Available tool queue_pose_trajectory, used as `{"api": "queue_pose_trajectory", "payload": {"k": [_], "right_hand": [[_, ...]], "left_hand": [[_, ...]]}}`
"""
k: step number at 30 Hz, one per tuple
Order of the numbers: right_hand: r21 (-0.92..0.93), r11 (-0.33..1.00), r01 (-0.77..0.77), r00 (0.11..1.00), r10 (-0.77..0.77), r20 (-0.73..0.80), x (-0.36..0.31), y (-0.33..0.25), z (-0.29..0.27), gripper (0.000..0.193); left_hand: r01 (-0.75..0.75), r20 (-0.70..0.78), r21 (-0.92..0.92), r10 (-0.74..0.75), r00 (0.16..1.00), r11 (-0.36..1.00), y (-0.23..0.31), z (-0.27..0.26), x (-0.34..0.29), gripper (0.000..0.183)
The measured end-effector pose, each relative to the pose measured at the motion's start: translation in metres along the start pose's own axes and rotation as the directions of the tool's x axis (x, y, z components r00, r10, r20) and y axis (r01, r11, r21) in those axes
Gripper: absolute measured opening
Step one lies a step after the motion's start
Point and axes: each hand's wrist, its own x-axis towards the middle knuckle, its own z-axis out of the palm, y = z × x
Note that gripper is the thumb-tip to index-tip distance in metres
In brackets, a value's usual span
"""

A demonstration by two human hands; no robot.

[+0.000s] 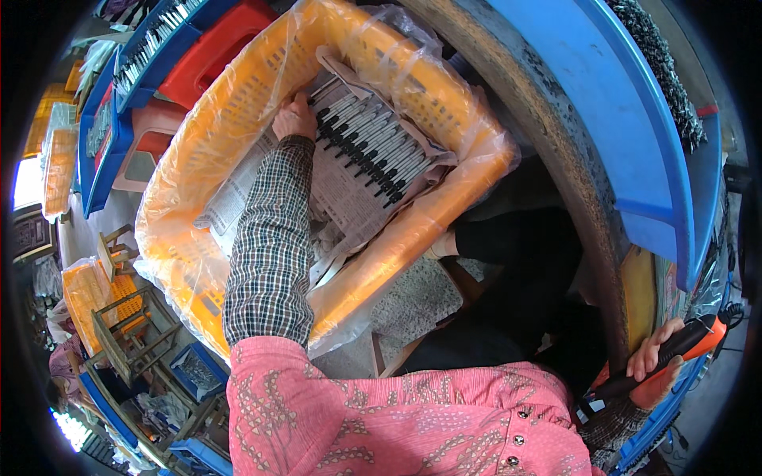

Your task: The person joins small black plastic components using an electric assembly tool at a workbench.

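Observation:
My left hand reaches into an orange plastic crate lined with clear plastic film. Its fingers are closed at the upper left end of a row of slim metal rods with black fittings; whatever they pinch is hidden. The rods lie side by side on printed newspaper inside the crate. Far to the right, my right hand is wrapped round a black and orange electric screwdriver, with a black cord at its upper end.
A worn curved table edge runs along the right, with a large blue tray on it. Red stools and blue bins of metal parts stand at upper left. Wooden stools and another person are at lower left.

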Motion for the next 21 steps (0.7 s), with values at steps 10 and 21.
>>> {"api": "queue_pose_trajectory", "payload": {"k": [10,21], "right_hand": [[0.0,1.0,-0.004,1.0,0.004,0.014,0.0,0.001,0.0,0.047],[0.011,1.0,-0.005,1.0,0.005,0.016,-0.001,-0.001,-0.003,0.046]], "left_hand": [[-0.049,0.064,-0.013,0.05,0.997,0.999,-0.005,0.003,0.001,0.023],[-0.084,0.204,0.005,0.081,0.976,0.996,-0.005,0.0,0.014,0.02]]}}
